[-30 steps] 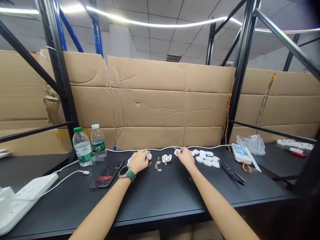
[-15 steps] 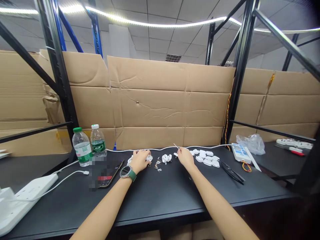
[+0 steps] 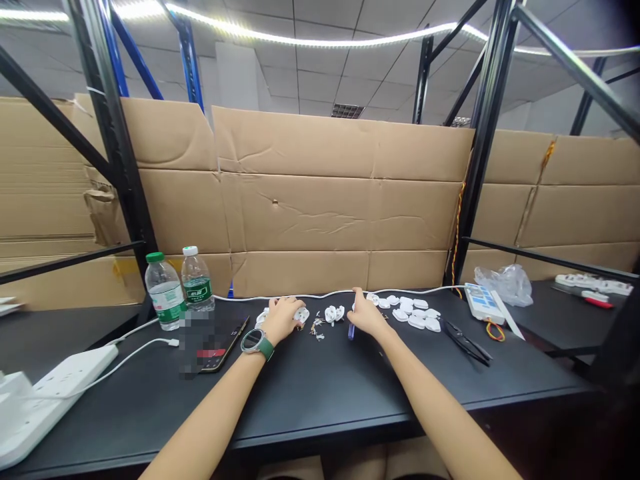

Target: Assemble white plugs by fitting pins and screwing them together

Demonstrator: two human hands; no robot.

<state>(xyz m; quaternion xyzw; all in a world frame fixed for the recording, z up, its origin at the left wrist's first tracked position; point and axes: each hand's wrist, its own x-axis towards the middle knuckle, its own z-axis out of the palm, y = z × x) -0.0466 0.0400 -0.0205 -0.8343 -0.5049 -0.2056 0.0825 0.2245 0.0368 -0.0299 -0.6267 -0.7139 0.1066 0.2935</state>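
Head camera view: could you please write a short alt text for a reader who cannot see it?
Two bare hands rest on a black table: the left hand covers a small white plug part, and the right hand lies by a blue-handled tool. More white plug parts and two water bottles stand nearby.

Assembly workshop, black workbench (image 3: 320, 393), steel racking (image 3: 117, 167), cardboard partitions (image 3: 325, 200)
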